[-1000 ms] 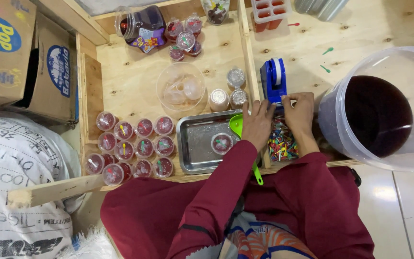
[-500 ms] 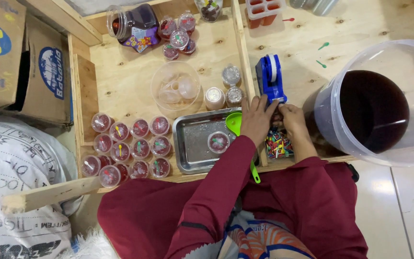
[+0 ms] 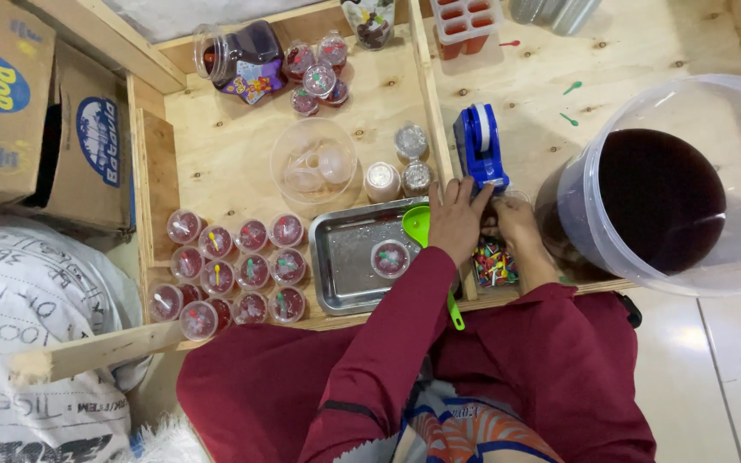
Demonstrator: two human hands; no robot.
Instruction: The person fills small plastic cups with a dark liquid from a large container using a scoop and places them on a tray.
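- Left hand [image 3: 454, 221]: flat, fingers spread, palm down on the wooden divider just near of the blue tape dispenser [image 3: 480, 147]. Fingertips touch or almost touch the dispenser's base. It grips nothing that I can see.
- Right hand [image 3: 512, 219]: fingers curled together, just right of the left hand and close under the dispenser's near end. It may be pinching something small; this is hidden, so I cannot tell what, if anything, it holds.
- Dispenser: stands upright on the divider, directly far of both hands. Its long axis runs near-to-far, tilted slightly left at the far end. The left hand is a little nearer to it; the right sits at its near right corner.
- Green funnel [image 3: 420, 225]: lies partly under the left wrist, over the right rim of the metal tray [image 3: 336, 274]; its handle points near.
- One small sealed cup [image 3: 389, 258] of red jelly sits in the tray, left of the left forearm.
- Pile of small coloured spoons [image 3: 492, 262]: just near of the right hand, below its wrist.
- Large clear bucket [image 3: 671, 184] of dark liquid: right of the right hand, close to the forearm.
- Block of filled cups [image 3: 233, 273]: left of the tray, well apart from both hands.
- Clear bowl [image 3: 313, 165]: far and left of the tray.
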